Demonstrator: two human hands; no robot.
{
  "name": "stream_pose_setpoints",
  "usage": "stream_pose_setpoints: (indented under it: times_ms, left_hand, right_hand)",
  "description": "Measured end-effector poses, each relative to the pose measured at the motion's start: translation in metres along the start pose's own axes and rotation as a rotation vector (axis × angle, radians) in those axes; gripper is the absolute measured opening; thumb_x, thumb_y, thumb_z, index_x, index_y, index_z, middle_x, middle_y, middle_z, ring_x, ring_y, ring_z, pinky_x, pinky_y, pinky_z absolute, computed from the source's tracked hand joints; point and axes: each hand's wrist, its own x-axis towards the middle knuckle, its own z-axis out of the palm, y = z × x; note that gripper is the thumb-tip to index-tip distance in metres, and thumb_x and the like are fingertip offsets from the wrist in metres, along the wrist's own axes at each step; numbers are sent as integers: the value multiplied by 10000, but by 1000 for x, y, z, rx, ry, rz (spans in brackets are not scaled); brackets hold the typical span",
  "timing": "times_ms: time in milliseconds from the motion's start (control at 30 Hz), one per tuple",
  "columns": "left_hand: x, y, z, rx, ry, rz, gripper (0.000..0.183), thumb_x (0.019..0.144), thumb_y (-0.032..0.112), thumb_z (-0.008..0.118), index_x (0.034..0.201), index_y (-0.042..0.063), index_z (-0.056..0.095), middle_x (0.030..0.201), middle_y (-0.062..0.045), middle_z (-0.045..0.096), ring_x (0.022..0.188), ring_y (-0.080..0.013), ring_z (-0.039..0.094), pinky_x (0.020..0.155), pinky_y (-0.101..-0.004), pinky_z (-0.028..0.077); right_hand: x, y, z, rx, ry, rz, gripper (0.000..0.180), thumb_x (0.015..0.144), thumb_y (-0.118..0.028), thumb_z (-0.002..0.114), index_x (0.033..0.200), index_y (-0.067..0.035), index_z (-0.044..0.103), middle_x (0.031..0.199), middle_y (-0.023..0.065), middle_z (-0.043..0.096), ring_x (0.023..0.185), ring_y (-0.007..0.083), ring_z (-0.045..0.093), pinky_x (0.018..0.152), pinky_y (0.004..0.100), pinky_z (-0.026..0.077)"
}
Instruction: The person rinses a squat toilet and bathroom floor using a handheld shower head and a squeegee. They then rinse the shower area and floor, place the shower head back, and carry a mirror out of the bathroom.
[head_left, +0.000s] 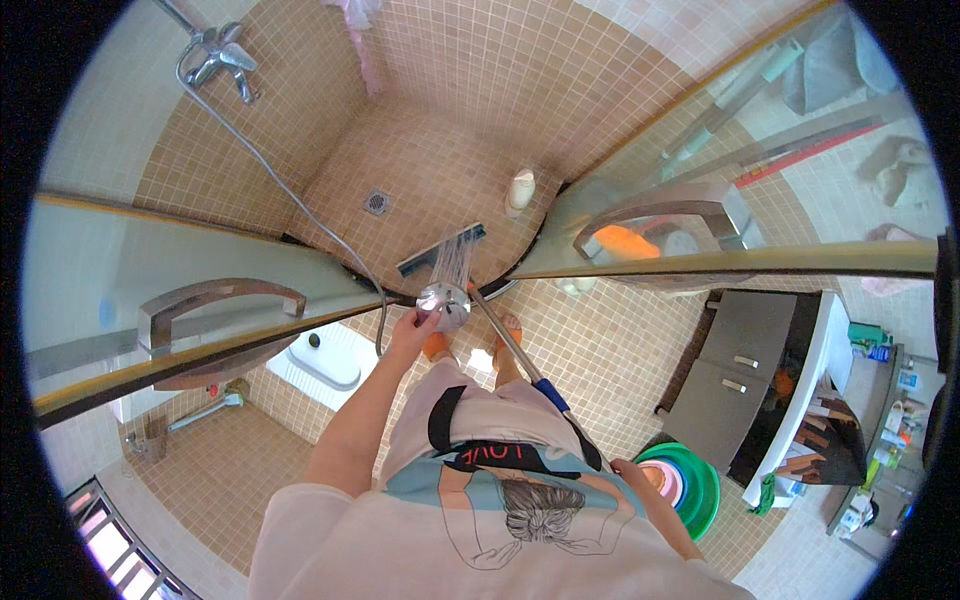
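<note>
My left hand (420, 330) holds a chrome shower head (444, 305), and water sprays from it onto the head of a floor squeegee or brush (441, 249) lying on the tiled shower floor (450, 180). My right hand (626, 474) is by my side at the upper end of its long pole (510, 337), which has a blue sleeve; the fingers are partly hidden. A grey hose (281, 180) runs from the shower head towards the chrome mixer tap (221, 60) on the wall.
Open glass doors with curved handles (225, 296) (660, 206) flank me. A pale bottle (520, 191) stands near a floor drain (376, 202). A squat toilet (326, 364) is at left. Nested basins (701, 487) and a grey cabinet (727, 382) are at right. A dark curved threshold (495, 287) crosses the floor.
</note>
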Motion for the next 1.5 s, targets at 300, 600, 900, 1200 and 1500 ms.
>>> stream_pose_setpoints:
  times_ms: [300, 600, 900, 1200, 1500]
  left_hand:
    - [2, 21, 6, 29, -44, 2, 381, 742, 381, 612, 836, 14, 565, 741, -41, 560, 691, -124, 503, 643, -263, 405]
    - [0, 38, 6, 39, -95, 1, 410, 720, 400, 626, 840, 11, 574, 720, -57, 583, 655, -142, 550, 609, -278, 437]
    - [18, 32, -1, 27, -12, 59, 411, 726, 383, 626, 851, -7, 593, 734, -56, 590, 668, -116, 532, 623, -249, 423]
    - [37, 47, -22, 171, -170, 50, 429, 730, 381, 619, 888, -16, 582, 791, -76, 591, 722, -131, 526, 657, -271, 425]
    - [35, 62, -51, 75, -311, 146, 369, 758, 325, 605, 908, -11, 574, 842, -83, 588, 765, -145, 530, 695, -283, 425]
  right_hand:
    - [42, 79, 56, 118, 167, -75, 297, 680, -205, 628, 906, -23, 562, 841, 190, 586, 761, 296, 577, 671, 363, 449]
    - [25, 34, 23, 94, 225, -197, 311, 656, -161, 640, 905, 14, 574, 793, 168, 601, 702, 239, 585, 627, 321, 463]
    - [18, 11, 14, 288, 154, -40, 352, 604, -100, 665, 916, 36, 573, 786, 143, 594, 697, 209, 569, 631, 311, 455]
    - [11, -27, 87, 616, 170, -52, 233, 605, -4, 601, 822, 54, 539, 608, 107, 535, 475, 178, 508, 425, 284, 403]
    - [42, -71, 110, 751, 121, 45, 225, 662, -34, 547, 870, 40, 589, 754, 91, 604, 648, 153, 559, 566, 284, 443]
